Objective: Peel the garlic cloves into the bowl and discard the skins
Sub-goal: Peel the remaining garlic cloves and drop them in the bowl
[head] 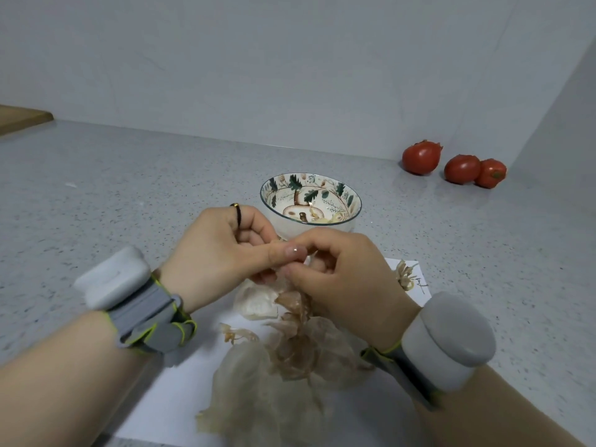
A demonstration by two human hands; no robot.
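Note:
My left hand (222, 250) and my right hand (342, 269) meet just in front of the patterned bowl (351, 195), fingers pinched together on a garlic clove (306, 260) that is almost fully hidden between them. A strip of brownish skin (295, 303) hangs down from the fingers. Peeled cloves (329, 219) lie at the bowl's near inner edge. Below the hands a heap of papery garlic skins (290, 366) lies on a white sheet of paper (167, 398).
Three red tomatoes (422, 157) sit at the back right by the wall corner. A dried garlic root end (404, 274) rests on the paper's right corner. A wooden board edge (22, 119) shows at the far left. Grey speckled countertop (129, 188) surrounds everything.

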